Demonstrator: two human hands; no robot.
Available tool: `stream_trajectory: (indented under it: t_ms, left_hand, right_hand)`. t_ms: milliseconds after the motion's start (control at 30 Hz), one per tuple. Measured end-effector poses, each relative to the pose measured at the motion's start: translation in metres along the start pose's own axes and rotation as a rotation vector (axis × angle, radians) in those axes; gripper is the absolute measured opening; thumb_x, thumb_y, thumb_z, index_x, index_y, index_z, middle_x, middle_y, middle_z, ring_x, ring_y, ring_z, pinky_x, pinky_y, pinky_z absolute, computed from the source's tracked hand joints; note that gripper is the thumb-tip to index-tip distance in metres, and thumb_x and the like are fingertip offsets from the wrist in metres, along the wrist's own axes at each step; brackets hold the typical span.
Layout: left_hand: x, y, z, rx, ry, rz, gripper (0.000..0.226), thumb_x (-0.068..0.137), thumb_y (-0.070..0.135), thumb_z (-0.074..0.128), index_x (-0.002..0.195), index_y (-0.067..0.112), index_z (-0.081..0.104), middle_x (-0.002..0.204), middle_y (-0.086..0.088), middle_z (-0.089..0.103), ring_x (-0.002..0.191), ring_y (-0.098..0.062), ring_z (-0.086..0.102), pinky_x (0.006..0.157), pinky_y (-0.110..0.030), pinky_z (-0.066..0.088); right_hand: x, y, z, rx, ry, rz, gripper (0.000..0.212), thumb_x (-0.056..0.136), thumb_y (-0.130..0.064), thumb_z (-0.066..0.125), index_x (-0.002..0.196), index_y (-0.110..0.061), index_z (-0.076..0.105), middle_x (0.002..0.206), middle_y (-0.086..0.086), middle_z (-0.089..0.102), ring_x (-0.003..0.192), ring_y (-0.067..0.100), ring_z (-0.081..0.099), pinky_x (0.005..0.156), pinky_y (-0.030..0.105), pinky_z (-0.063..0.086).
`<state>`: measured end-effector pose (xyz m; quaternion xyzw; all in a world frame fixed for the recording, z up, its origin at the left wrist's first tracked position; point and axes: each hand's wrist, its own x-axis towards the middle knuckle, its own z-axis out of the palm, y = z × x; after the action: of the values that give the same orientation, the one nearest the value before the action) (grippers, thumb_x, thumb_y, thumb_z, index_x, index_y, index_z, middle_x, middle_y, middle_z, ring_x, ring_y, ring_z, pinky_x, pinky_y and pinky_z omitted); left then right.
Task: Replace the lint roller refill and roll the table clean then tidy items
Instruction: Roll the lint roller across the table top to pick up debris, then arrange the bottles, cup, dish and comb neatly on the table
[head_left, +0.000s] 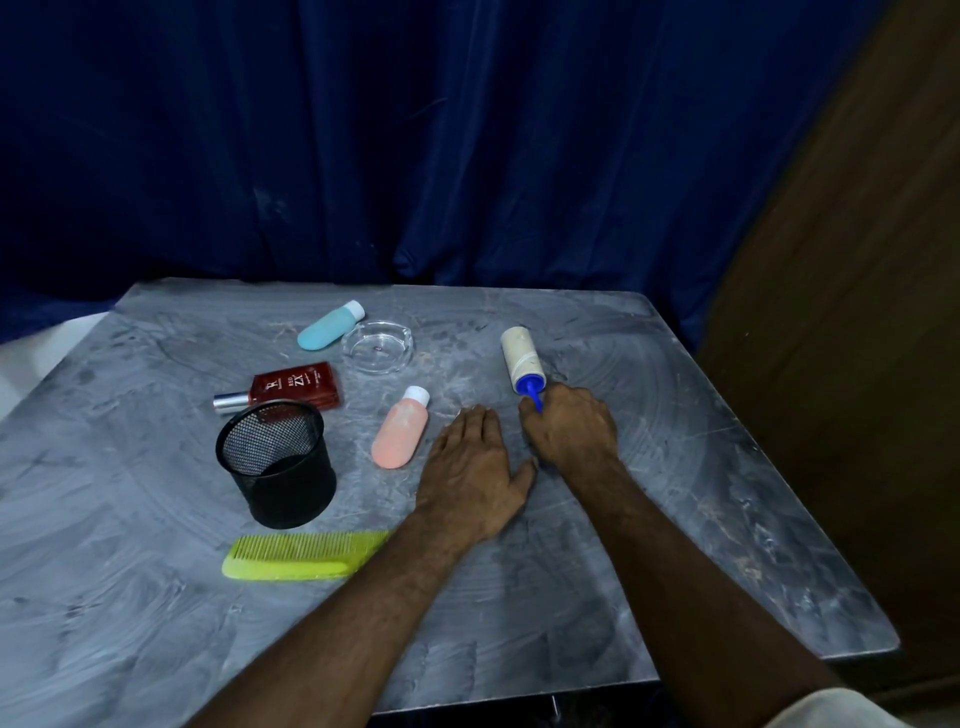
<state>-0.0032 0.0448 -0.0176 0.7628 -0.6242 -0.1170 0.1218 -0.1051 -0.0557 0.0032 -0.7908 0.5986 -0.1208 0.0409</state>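
A lint roller (522, 359) with a cream sticky roll and a blue handle lies on the grey table (701, 467), right of centre, roll pointing away from me. My right hand (569, 427) grips the blue handle, which is mostly hidden under the fingers. My left hand (475, 467) rests flat on the table just left of it, fingers straight, holding nothing.
A pink bottle (401, 435) lies left of my left hand. Behind it are a clear glass ashtray (377, 346), a teal bottle (330, 325) and a red perfume bottle (291, 391). A black mesh cup (278, 462) and a green comb (301, 555) sit front left. Blue curtain behind.
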Motion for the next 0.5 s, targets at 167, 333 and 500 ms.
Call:
stream_trajectory:
  t_ms: [167, 333, 500]
  left_hand:
    - [-0.003, 0.001, -0.010, -0.021, 0.120, 0.008, 0.077, 0.105, 0.050, 0.046, 0.164, 0.005, 0.027, 0.168, -0.016, 0.036, 0.155, -0.030, 0.035, 0.127, -0.038, 0.029]
    - [-0.001, -0.001, -0.034, -0.046, 0.258, 0.029, 0.074, 0.104, 0.043, 0.048, 0.164, 0.005, 0.029, 0.165, -0.014, 0.042, 0.152, -0.028, 0.039, 0.124, -0.036, 0.034]
    - [-0.004, -0.009, -0.077, -0.183, 0.395, 0.044, 0.070, 0.103, 0.041, 0.052, 0.164, 0.010, 0.035, 0.162, -0.010, 0.047, 0.149, -0.025, 0.043, 0.116, -0.038, 0.041]
  right_hand:
    - [0.002, -0.002, -0.007, 0.023, 0.061, 0.006, 0.051, 0.099, -0.051, 0.047, 0.114, -0.005, 0.065, 0.109, 0.018, 0.071, 0.102, 0.035, 0.067, 0.086, 0.038, 0.050]
    - [0.013, -0.010, -0.024, 0.066, 0.138, -0.011, 0.050, 0.099, -0.052, 0.047, 0.103, -0.005, 0.064, 0.102, 0.019, 0.071, 0.094, 0.038, 0.067, 0.073, 0.037, 0.046]
    - [0.020, -0.035, -0.038, 0.131, 0.193, -0.085, 0.047, 0.100, -0.048, 0.049, 0.099, -0.003, 0.062, 0.099, 0.020, 0.070, 0.091, 0.038, 0.066, 0.068, 0.035, 0.041]
